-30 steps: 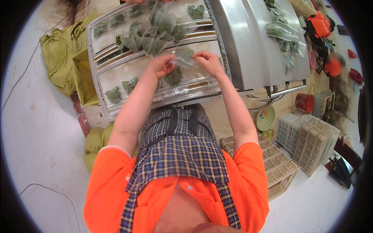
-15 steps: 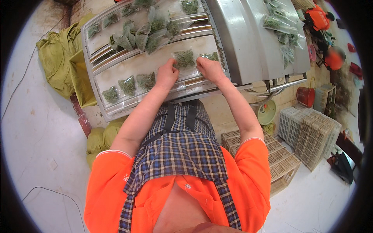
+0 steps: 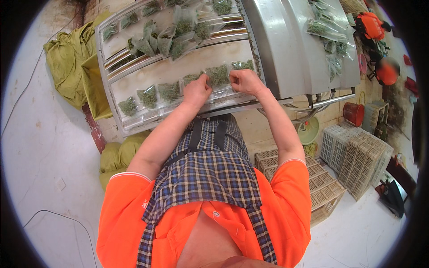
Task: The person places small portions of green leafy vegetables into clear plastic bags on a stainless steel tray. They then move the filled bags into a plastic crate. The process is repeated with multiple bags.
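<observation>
left hand (image 3: 196, 91) and right hand (image 3: 243, 81) both pinching a small clear pouch (image 3: 219, 76) stuffed with dried green leaves, lying flat on the metal tabletop (image 3: 147, 71), similar pouches (image 3: 148, 96) lined up left, messy pile (image 3: 178, 31) farther back

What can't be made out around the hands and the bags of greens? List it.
- Head view: fingertips of left hand and right hand curl under, so their grip on the clear bag is hidden.
- Bag contents: too small to identify.
- Far bag pile: cut off by the top edge.
</observation>
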Tool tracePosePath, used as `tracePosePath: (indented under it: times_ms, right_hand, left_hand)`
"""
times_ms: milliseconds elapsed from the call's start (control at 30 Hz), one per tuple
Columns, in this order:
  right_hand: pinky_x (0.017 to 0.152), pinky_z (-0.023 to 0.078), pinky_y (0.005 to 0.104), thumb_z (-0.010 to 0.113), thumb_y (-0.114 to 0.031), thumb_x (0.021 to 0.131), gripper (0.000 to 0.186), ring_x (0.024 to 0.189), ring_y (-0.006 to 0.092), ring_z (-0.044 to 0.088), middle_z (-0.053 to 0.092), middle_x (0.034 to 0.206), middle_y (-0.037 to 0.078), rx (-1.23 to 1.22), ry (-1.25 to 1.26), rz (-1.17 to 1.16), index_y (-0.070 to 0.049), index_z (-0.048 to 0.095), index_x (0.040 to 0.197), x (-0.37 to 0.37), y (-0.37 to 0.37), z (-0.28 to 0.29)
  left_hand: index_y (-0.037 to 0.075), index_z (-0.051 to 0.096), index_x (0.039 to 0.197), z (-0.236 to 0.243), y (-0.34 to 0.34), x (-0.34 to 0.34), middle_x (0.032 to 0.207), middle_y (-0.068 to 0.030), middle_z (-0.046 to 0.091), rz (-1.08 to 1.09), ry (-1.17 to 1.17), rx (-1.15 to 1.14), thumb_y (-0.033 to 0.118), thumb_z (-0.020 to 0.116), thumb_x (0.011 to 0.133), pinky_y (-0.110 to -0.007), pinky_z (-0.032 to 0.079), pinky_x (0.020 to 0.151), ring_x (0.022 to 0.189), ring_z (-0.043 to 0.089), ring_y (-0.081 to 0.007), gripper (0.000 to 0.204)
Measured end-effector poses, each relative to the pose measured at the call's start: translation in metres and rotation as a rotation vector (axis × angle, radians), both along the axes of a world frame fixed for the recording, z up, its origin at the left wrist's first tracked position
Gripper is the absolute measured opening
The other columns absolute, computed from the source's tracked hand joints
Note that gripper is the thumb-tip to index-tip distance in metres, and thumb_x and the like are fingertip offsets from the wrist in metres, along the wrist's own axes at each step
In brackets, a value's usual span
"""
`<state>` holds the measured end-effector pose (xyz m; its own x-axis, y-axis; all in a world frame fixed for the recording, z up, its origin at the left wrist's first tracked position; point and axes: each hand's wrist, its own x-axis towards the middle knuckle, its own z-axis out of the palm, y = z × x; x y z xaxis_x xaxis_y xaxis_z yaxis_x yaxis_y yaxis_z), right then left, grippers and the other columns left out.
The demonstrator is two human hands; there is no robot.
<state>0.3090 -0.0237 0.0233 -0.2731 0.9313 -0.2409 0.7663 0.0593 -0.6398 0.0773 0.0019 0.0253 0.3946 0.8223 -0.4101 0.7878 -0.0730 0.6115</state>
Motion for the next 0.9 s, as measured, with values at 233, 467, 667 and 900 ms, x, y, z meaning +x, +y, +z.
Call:
tracePosePath:
  times_ms: [233, 467, 667, 900]
  right_hand:
    - [0.056, 0.053, 0.0344, 0.067, -0.015, 0.083, 0.019, 0.068, 0.0239, 0.07, 0.07, 0.087, 0.013, 0.058, 0.373, -0.576, -0.001, 0.065, 0.096, -0.025, 0.041, 0.015]
    - [0.048, 0.053, 0.027, 0.06, -0.009, 0.091, 0.033, 0.07, 0.0224, 0.071, 0.064, 0.1, 0.013, -0.205, 1.23, -1.142, 0.005, 0.051, 0.119, -0.072, 0.131, -0.027]
    - [0.053, 0.053, 0.0258, 0.056, -0.007, 0.093, 0.012, 0.075, 0.0188, 0.071, 0.066, 0.09, 0.008, -0.034, 1.115, -0.941, 0.0, 0.056, 0.102, -0.062, 0.125, -0.032]
    - [0.059, 0.049, 0.0249, 0.058, -0.01, 0.093, 0.012, 0.073, 0.0095, 0.067, 0.067, 0.079, 0.004, 0.129, 0.796, -0.738, 0.0, 0.065, 0.097, -0.032, 0.069, 0.014]
  left_hand:
    - [0.006, 0.068, 0.102, -0.002, 0.016, -0.008, 0.086, -0.0139, 0.071, -0.07, -0.016, 0.017, 0.021, 0.067, 0.078, -0.039, 0.053, 0.074, 0.081, 0.068, -0.031, 0.028]
    - [0.005, 0.066, 0.114, -0.014, 0.084, 0.003, 0.097, -0.0128, 0.071, 0.057, -0.237, 0.03, 0.015, 0.058, 0.089, -0.034, 0.052, 0.08, 0.09, 0.069, -0.0239, 0.028]
    - [0.007, 0.057, 0.128, -0.024, 0.136, 0.007, 0.114, -0.0098, 0.067, 0.439, -0.447, 0.345, 0.014, 0.057, 0.094, -0.031, 0.051, 0.086, 0.099, 0.065, -0.0178, 0.035]
    - [0.006, 0.063, 0.117, 0.002, 0.117, 0.033, 0.092, 0.0026, 0.063, 0.385, -0.832, 0.155, 0.019, 0.061, 0.096, -0.022, 0.047, 0.074, 0.082, 0.056, -0.0053, 0.025]
